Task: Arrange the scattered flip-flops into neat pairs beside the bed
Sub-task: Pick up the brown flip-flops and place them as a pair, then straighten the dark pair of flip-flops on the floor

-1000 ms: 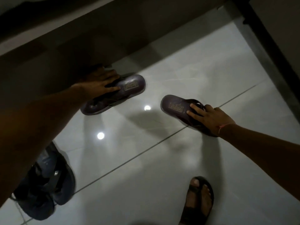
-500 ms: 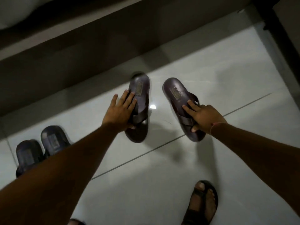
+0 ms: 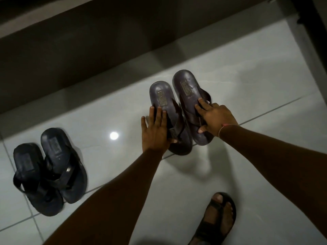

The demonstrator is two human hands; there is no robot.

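Home bedroom: bed frame (image 3: 74, 50) (dark) beside tiled floor (image 3: 238, 71).

Reached forward and down with both arms outstretched. Left hand (image 3: 155, 131) laid flat, fingers spread. Right hand (image 3: 215, 119) curled, fingertips pressing down.

Two brown flip-flops side by side on pale floor tiles (image 3: 247, 82), heels toward the bed base (image 3: 88, 50). Left hand (image 3: 155, 131) flat on left flip-flop (image 3: 162, 96), right hand (image 3: 215, 119) pressing right flip-flop (image 3: 187, 87). Far left, black pair (image 3: 49, 170) touching. Near right, sandalled foot (image 3: 217, 216).
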